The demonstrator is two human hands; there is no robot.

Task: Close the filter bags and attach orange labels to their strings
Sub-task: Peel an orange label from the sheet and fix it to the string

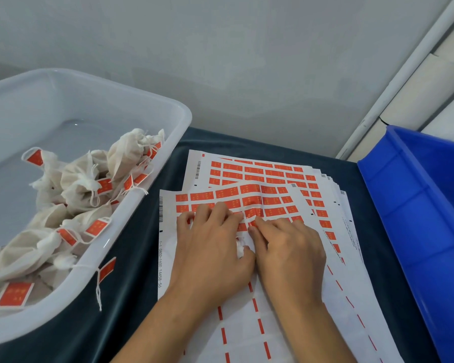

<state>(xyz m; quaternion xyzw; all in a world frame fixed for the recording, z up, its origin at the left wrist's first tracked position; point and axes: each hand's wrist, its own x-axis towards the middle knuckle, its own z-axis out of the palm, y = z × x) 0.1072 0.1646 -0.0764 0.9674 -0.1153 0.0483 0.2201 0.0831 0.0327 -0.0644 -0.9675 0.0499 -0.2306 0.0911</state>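
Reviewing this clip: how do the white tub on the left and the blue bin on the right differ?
The white tub is translucent with rounded corners; the blue bin is opaque with ribbed, angular walls. The white tub holds a heap of filter bags with orange labels, one label hanging over its rim; the blue bin's contents cannot be seen, as it is cut off by the frame. Both are plastic and sit on the dark cloth, flanking the label sheets.

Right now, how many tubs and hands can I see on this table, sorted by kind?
White tub: 1, holding tagged filter bags
Blue tub: 1
Hands: 2, left hand and right hand, both on the top label sheet
Total: 4
The stacked sheets and piled bags overlap too much to count.
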